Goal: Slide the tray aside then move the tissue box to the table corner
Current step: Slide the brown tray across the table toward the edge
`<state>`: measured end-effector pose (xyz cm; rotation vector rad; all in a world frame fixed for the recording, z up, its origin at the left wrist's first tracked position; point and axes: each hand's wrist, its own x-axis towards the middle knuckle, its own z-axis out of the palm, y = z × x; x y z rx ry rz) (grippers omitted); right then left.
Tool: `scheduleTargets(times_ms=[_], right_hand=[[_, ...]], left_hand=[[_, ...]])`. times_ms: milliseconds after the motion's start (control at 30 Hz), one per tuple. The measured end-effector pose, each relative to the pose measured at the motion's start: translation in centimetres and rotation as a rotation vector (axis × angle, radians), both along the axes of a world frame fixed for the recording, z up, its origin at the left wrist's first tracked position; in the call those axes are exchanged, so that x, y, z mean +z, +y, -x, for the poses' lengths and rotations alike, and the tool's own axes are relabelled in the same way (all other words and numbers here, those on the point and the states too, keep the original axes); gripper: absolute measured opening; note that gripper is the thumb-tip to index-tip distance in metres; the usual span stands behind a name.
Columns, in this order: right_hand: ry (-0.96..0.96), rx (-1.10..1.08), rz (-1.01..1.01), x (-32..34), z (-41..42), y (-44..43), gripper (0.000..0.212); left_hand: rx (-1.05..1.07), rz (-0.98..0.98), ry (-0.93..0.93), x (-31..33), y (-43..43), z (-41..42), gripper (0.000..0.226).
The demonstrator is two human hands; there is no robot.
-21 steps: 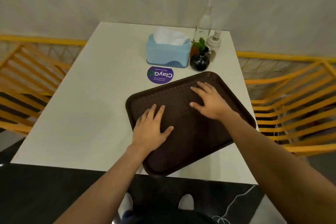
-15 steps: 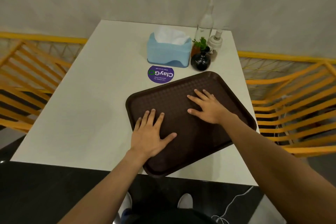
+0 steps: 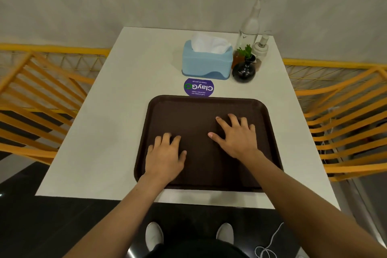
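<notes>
both hands flat, fingers spread: left hand (image 3: 165,158), right hand (image 3: 237,137) | pressing on brown tray (image 3: 188,119), grasping nothing | tissue box (image 3: 206,64) sits just beside a dark vase (image 3: 244,71), maybe touching

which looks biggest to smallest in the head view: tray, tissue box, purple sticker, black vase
1. tray, largest by far, though also nearest the camera
2. tissue box
3 and 4. purple sticker and black vase look about alike; too close to rank

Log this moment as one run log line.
step: sliding tray | left hand, right hand: flat on tray | tissue box: unmoved, far side
</notes>
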<state>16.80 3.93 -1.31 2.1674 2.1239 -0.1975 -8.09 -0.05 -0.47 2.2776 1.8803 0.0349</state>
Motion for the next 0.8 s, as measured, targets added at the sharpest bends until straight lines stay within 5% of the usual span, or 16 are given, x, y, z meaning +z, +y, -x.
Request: scheduleTargets(times_ms=[100,233,433,633,800], right_hand=[[0.007,-0.008,-0.038,0.5,3.3,0.0,0.077],[0.122,0.018,-0.198,1.8,4.9,1.6,0.042],[0.088,-0.068,-0.101,2.5,5.0,3.6,0.05],[0.043,-0.088,-0.062,2.3,5.8,3.0,0.038],[0.088,-0.129,-0.038,2.2,7.3,2.3,0.037]], left_hand=[[0.074,0.03,0.011,0.1,0.3,1.9,0.077],[0.043,0.097,-0.004,-0.4,0.8,5.1,0.102],[-0.088,0.156,-0.036,-1.4,3.1,9.6,0.111],[-0.167,0.114,-0.052,-1.4,5.0,12.5,0.099],[0.01,-0.085,-0.145,-1.3,3.1,13.9,0.075]])
